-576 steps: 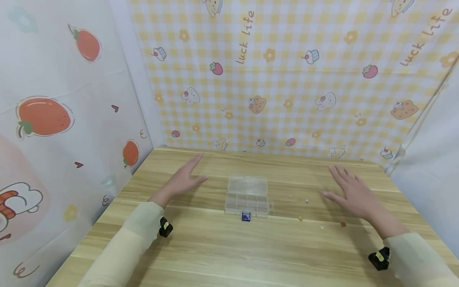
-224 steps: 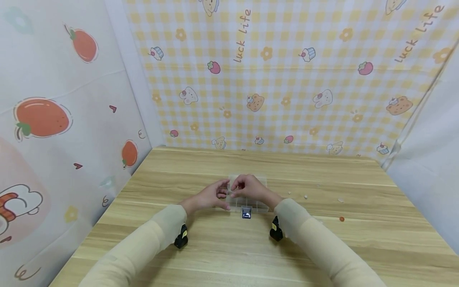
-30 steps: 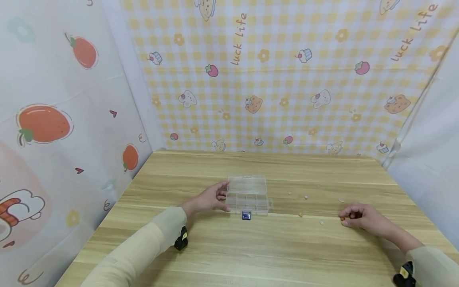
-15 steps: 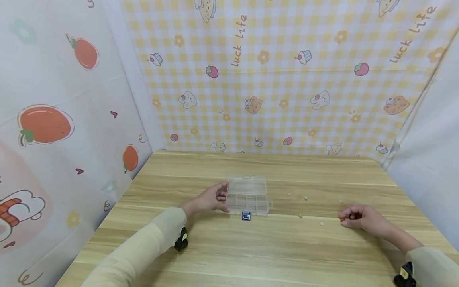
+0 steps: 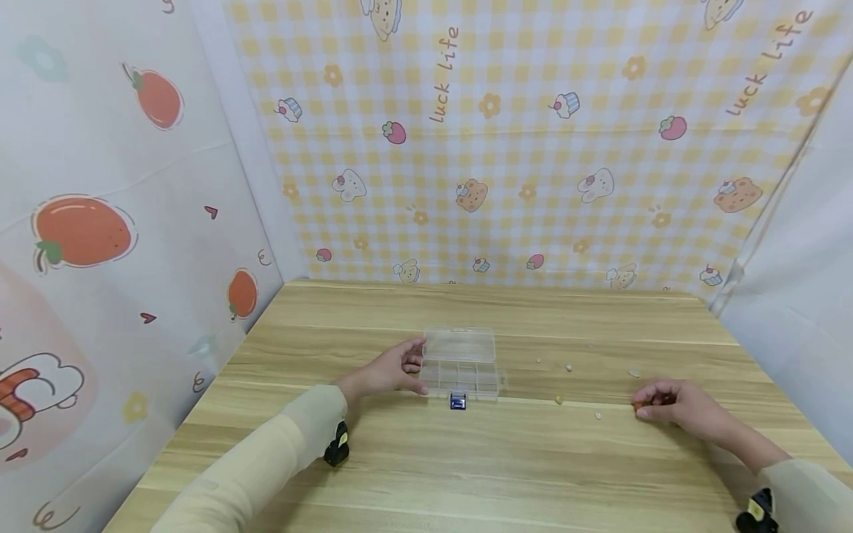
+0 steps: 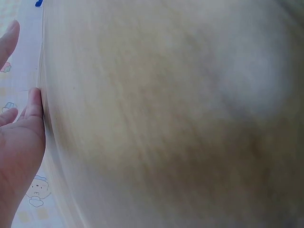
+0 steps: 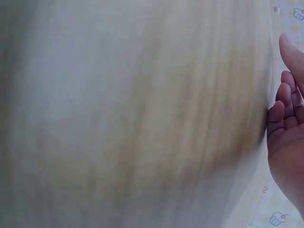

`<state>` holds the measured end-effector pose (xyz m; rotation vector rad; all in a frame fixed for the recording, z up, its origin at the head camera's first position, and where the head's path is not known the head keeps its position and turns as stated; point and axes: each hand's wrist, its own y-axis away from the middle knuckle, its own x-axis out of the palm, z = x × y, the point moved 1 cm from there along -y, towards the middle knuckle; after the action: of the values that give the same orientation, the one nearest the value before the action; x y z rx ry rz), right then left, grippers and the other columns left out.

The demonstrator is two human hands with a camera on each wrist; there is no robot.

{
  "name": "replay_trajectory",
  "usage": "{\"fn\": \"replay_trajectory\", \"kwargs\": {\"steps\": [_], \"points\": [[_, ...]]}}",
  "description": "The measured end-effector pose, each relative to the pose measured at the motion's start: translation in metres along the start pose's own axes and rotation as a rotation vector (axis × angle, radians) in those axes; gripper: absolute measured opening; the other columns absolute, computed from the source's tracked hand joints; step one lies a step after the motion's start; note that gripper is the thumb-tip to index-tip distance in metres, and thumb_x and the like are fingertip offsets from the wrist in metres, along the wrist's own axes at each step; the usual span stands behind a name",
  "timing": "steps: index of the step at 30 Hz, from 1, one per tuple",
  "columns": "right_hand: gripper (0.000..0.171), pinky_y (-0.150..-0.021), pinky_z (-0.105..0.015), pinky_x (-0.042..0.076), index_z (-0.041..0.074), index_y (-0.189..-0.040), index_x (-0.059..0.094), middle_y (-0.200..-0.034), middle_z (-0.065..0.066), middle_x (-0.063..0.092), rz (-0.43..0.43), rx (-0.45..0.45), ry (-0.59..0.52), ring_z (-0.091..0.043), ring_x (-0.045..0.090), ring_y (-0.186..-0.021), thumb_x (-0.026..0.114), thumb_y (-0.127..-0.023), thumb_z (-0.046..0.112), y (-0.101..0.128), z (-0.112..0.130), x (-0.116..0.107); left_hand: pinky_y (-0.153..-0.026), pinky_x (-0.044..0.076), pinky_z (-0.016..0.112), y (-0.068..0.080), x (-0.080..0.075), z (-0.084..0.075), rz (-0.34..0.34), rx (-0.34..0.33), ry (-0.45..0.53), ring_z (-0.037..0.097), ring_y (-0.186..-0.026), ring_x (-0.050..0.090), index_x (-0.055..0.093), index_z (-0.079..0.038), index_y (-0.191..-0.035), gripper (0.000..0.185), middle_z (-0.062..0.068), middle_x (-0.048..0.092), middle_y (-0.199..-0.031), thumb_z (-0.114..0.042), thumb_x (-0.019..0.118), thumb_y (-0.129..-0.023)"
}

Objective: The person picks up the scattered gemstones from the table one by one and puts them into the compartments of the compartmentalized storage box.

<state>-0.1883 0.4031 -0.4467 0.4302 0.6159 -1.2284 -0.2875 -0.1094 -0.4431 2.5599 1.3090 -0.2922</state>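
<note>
- Bead [image 5: 636,406], small and orange-red, sits at the fingertips of the right hand [image 5: 673,403], low on the right of the tabletop [image 5: 466,474]; the fingers are curled over it in what looks like a pinch, though the bead is too small to make the contact certain.
- Judged by its size, it should be light, hard and quick to roll or slip, so a fingertip pinch from above suits it best.
- Loose beads [image 5: 558,400] lie scattered between the right hand and the box, pale and yellowish, each apart from the others.
- Left hand [image 5: 393,370] rests at the left end of the clear plastic organizer box [image 5: 460,363], fingers loosely curved against its side and steadying it.
- That box stands open, its lid laid back, with a blue latch [image 5: 457,402] at the near edge; its small compartments look unfilled, but clear plastic makes that hard to confirm.
- Both wrist views show only blurred wood and a hand's edge.
</note>
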Motion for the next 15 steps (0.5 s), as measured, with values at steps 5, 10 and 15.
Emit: {"fn": "replay_trajectory", "kwargs": {"steps": [5,10,15], "points": [[0.023,-0.055,-0.026,0.047,0.002,-0.101,0.069,-0.085,-0.003,0.062,-0.021,0.057,0.019,-0.011,0.050,-0.069,0.075,-0.085,0.018,-0.004,0.009,0.000,-0.107,0.040,0.039,-0.001,-0.001,0.002,0.000,0.003,0.002,0.033,-0.127,0.044,0.019,-0.001,-0.153,0.102,0.018,0.036,-0.148,0.001,0.083,-0.074],[0.023,-0.061,-0.026,0.048,0.003,-0.099,0.069,-0.087,-0.003,0.063,-0.055,0.059,0.030,-0.012,0.054,-0.074,0.076,-0.085,0.020,-0.011,0.016,0.003,-0.107,0.039,0.038,-0.001,-0.001,0.002,0.005,0.010,0.004,0.033,-0.129,0.042,0.019,-0.001,-0.153,0.102,0.018,0.034,-0.150,0.000,0.083,-0.074],[0.024,-0.064,-0.027,0.050,0.003,-0.101,0.068,-0.090,-0.006,0.064,-0.046,0.050,0.009,-0.014,0.056,-0.079,0.075,-0.086,0.020,-0.020,0.027,0.006,-0.107,0.039,0.038,-0.001,-0.001,0.002,0.004,0.013,0.006,0.032,-0.129,0.042,0.020,-0.002,-0.153,0.101,0.017,0.032,-0.151,0.000,0.083,-0.075]]}}
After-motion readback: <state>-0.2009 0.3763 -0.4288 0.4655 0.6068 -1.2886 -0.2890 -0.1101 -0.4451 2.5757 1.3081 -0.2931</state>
